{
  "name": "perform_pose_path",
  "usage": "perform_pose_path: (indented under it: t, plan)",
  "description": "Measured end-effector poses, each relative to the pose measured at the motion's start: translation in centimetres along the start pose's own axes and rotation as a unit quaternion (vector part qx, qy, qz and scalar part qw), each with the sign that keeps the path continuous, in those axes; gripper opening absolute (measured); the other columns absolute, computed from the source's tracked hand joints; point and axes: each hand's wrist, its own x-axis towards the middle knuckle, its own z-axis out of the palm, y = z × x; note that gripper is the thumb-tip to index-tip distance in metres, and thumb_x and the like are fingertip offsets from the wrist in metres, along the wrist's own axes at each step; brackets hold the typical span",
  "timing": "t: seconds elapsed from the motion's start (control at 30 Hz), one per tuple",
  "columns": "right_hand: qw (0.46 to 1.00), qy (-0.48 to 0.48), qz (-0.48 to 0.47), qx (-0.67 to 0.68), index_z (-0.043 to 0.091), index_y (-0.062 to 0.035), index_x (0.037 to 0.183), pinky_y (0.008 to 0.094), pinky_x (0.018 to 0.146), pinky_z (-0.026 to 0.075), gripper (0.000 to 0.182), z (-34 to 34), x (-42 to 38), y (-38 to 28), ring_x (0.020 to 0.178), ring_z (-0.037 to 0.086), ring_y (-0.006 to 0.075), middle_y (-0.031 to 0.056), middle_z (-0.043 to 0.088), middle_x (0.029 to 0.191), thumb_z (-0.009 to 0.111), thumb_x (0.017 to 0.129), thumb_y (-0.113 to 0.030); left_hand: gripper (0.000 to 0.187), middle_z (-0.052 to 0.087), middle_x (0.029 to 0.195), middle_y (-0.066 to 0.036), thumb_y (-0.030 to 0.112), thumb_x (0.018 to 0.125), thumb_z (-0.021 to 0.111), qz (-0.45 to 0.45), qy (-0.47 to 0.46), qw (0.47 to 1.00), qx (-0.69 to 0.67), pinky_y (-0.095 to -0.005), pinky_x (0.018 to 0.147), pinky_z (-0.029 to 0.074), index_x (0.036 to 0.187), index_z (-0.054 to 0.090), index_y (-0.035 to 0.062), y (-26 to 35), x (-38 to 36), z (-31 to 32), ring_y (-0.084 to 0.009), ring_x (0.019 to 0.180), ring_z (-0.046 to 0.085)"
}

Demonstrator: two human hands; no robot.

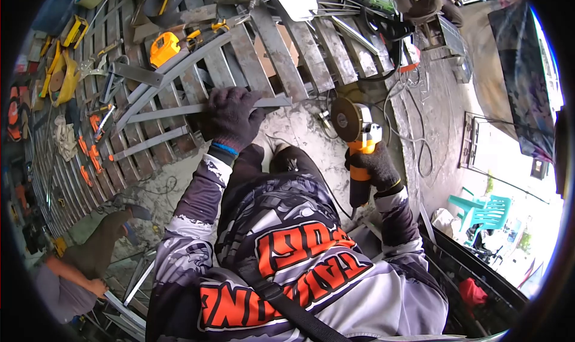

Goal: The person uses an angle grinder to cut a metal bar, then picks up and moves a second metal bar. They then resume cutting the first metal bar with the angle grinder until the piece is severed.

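My left hand, in a dark glove, is closed around a flat grey metal bar at the edge of the slatted metal table. The bar's end sticks out to the right of the hand. In my right hand, also gloved, is an orange and black angle grinder, held upright by its body. Its round disc faces left, apart from the bar. Whether the disc is spinning I cannot tell.
A yellow tape measure, clamps and orange-handled tools lie on the table. Cables run over the floor at right. Another person is at lower left, holding metal bars. A turquoise chair stands far right.
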Motion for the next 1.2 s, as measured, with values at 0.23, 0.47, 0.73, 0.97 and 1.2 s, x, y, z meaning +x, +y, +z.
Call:
perform_pose_path:
  t: [0.23, 0.47, 0.73, 0.97, 1.2]
  plan:
    - [0.992, -0.034, -0.002, -0.123, 0.059, -0.0063, 0.126, 0.0338, 0.085, 0.055, 0.064, -0.4, 1.3, 1.4, 0.094, 0.063, 0.0140, 0.0026, 0.067, 0.107, 0.087, 0.069, -0.004, 0.035, 0.067, 0.109, -0.002, 0.035, 0.077, 0.080, -0.036, -0.016, 0.999, 0.001, -0.0559, 0.113, 0.033, 0.111, 0.077, 0.0252, 0.5, -0.9, 0.6, -0.0282, 0.117, 0.056]
    - [0.972, -0.088, -0.055, -0.213, 0.057, -0.0068, 0.127, 0.0352, 0.088, 0.054, 0.066, -1.6, 3.5, 1.3, 0.098, 0.061, 0.0152, 0.0043, 0.066, 0.109, 0.087, 0.068, -0.007, 0.045, 0.065, 0.113, -0.004, 0.029, 0.078, 0.077, -0.040, 0.038, 0.997, 0.062, -0.0582, 0.112, 0.032, 0.123, 0.073, 0.0234, 2.7, -1.8, 1.5, -0.0283, 0.120, 0.054]
    - [0.950, -0.130, -0.113, -0.260, 0.055, -0.0070, 0.126, 0.0360, 0.090, 0.054, 0.069, -2.4, 6.5, 1.9, 0.099, 0.061, 0.0175, 0.0070, 0.066, 0.110, 0.089, 0.066, -0.010, 0.048, 0.064, 0.114, -0.003, 0.025, 0.077, 0.079, -0.047, 0.067, 0.996, 0.043, -0.0618, 0.116, 0.029, 0.124, 0.072, 0.0244, 2.8, -2.6, 2.4, -0.0293, 0.123, 0.053]
    - [0.953, -0.152, -0.103, -0.241, 0.056, -0.0063, 0.125, 0.0360, 0.091, 0.054, 0.068, -1.6, 6.9, 0.8, 0.100, 0.062, 0.0173, 0.0064, 0.066, 0.110, 0.089, 0.066, -0.009, 0.033, 0.068, 0.105, -0.004, 0.019, 0.082, 0.072, -0.018, 0.099, 0.995, 0.026, -0.0539, 0.107, 0.034, 0.115, 0.071, 0.0156, 2.5, -2.3, 2.1, -0.0284, 0.117, 0.057]
    - [0.955, -0.125, -0.079, -0.257, 0.054, -0.0056, 0.126, 0.0369, 0.092, 0.054, 0.070, -2.4, 6.8, 0.6, 0.101, 0.062, 0.0178, 0.0069, 0.065, 0.111, 0.090, 0.066, -0.012, 0.026, 0.067, 0.102, -0.002, 0.016, 0.083, 0.072, 0.005, 0.071, 0.997, 0.016, -0.0524, 0.102, 0.035, 0.109, 0.069, 0.0166, 1.7, -1.8, 1.6, -0.0277, 0.112, 0.057]
